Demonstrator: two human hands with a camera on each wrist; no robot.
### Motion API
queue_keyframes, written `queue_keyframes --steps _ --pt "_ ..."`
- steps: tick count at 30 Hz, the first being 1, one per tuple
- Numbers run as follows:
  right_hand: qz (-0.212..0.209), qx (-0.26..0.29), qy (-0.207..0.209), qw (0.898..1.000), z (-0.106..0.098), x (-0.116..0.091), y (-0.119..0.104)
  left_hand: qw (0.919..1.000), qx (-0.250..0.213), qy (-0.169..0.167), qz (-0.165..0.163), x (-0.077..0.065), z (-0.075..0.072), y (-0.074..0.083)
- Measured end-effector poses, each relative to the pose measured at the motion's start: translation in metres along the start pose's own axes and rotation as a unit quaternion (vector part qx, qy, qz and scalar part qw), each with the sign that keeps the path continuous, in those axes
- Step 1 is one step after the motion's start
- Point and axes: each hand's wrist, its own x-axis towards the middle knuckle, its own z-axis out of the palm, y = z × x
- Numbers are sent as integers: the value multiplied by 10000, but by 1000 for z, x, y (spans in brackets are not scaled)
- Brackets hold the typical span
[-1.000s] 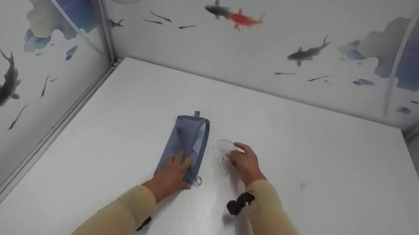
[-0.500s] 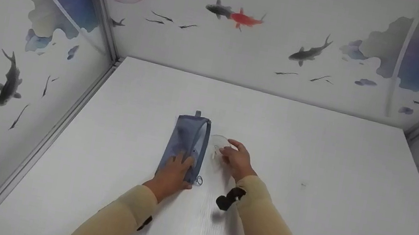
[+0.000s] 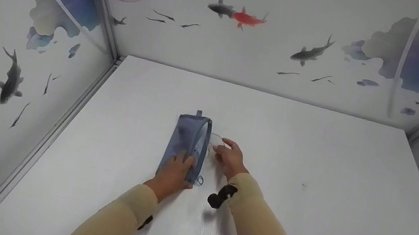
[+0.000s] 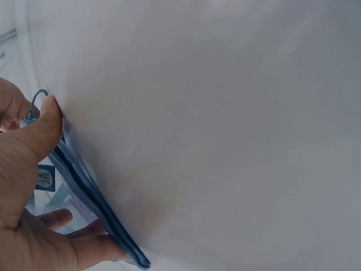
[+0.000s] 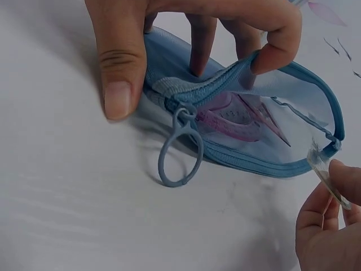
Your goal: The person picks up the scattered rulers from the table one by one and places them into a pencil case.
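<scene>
A blue mesh zip pouch (image 3: 185, 130) lies on the white table, its zip undone along the right side. My left hand (image 3: 173, 172) holds it near its front end, with the thumb by the zip and a bent finger on the opening's edge in the right wrist view. Inside show a pink protractor (image 5: 234, 129) and a pointed pinkish ruler (image 5: 271, 121). My right hand (image 3: 230, 159) pinches a thin, clear, rounded plastic piece (image 5: 331, 186) at the far end of the opening. Its inner edge is partly hidden in the head view.
A ring-shaped zip pull (image 5: 181, 164) hangs from the near end of the pouch's zip. A tiny speck (image 3: 304, 185) lies on the table (image 3: 334, 165) to the right. Panels with painted fish (image 3: 248, 19) stand around the table.
My right hand has moved left with the clear plastic piece, from beside the pouch to its opening. The left hand and the pouch have stayed in place.
</scene>
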Motion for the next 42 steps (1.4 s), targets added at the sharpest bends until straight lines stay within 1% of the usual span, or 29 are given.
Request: queue_keyframes --steps 10,17,22,27,31,38,42 --pt "-110 -259 -141 9995 13 -6 2 10000 -38 -54 60 3 0 1" --pt "-175 -456 -166 9987 20 -5 0 10000 45 14 42 2 -1 0" --pt "-199 -633 -175 9976 25 -5 0 9999 77 100 91 3 2 -2" --pt "-151 -540 -241 9981 30 -5 2 9998 -9 175 111 2 4 -3" --pt "-137 -537 -302 9980 31 -5 3 9995 59 264 137 2 4 -3" --pt "11 -529 -363 9979 34 -5 3 9999 -94 101 3 1 1 0" --pt "65 -635 -457 9969 34 -5 3 9999 -77 -23 -70 1 0 1"
